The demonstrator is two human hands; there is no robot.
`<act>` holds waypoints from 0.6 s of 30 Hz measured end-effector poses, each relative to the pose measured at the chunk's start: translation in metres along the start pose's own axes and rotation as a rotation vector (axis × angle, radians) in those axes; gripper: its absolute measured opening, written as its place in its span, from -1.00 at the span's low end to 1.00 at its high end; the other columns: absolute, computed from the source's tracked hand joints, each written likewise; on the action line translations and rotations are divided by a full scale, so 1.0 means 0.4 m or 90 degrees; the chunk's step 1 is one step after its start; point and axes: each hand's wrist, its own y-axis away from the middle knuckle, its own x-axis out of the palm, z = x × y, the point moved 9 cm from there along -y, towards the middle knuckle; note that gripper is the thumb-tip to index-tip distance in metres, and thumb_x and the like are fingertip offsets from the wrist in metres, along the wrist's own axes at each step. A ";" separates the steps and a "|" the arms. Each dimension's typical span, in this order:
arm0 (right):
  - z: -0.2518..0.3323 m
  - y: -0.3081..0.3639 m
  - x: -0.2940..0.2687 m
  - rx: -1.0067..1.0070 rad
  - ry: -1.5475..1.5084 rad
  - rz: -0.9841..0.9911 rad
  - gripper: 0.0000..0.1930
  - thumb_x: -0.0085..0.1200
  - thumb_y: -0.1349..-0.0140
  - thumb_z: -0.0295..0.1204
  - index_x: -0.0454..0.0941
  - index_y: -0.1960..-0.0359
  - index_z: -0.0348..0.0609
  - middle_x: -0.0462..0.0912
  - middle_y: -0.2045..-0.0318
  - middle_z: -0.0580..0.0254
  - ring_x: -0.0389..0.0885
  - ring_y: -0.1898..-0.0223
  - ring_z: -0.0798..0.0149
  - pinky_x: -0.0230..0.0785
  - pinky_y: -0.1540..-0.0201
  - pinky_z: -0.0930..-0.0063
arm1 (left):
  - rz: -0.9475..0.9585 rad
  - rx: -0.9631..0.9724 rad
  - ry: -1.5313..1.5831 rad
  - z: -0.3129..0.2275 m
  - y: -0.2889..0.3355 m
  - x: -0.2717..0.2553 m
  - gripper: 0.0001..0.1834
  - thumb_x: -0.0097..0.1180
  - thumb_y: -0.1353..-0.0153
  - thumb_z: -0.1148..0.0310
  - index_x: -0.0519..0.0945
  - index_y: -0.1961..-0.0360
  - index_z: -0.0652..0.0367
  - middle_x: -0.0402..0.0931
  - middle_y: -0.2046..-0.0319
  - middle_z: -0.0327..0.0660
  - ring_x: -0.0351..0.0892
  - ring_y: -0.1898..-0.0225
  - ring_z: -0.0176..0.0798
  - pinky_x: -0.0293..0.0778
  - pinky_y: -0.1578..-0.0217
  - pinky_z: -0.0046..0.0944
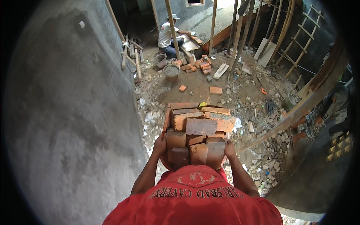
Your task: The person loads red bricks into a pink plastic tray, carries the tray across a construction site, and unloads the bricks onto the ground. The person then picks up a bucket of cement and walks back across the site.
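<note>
Against the front of my red shirt, I hold a reddish-orange tub (167, 120) heaped with bricks (201, 126). The bricks are orange and dark grey-brown, stacked at mixed angles above the rim. My left hand (160, 145) is closed on the tub's left side, and my right hand (229, 149) grips its right side. Fingertips of both hands are partly hidden by the tub. A small yellow thing (203, 104) shows at the far edge of the load.
A person (167, 37) squats ahead beside a mortar bucket (172, 72) and a brick pile (204, 64). Loose bricks (215, 90) lie on the dirt. Rubble (272, 159), poles (212, 28) and a ladder (302, 39) stand right; a grey wall (75, 112) runs left. Another person (313, 122) is at right.
</note>
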 end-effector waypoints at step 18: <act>0.410 -1.335 0.104 0.032 -0.171 -0.005 -0.28 -0.23 -0.52 0.14 0.65 0.10 -0.43 0.68 0.26 -0.44 0.68 0.09 -0.37 0.48 0.06 0.00 | -0.021 0.074 0.035 -0.197 -1.325 0.142 -0.41 -0.16 -0.58 -0.05 0.60 -0.09 0.33 0.69 0.20 -0.02 0.64 0.13 -0.21 0.51 0.03 -0.17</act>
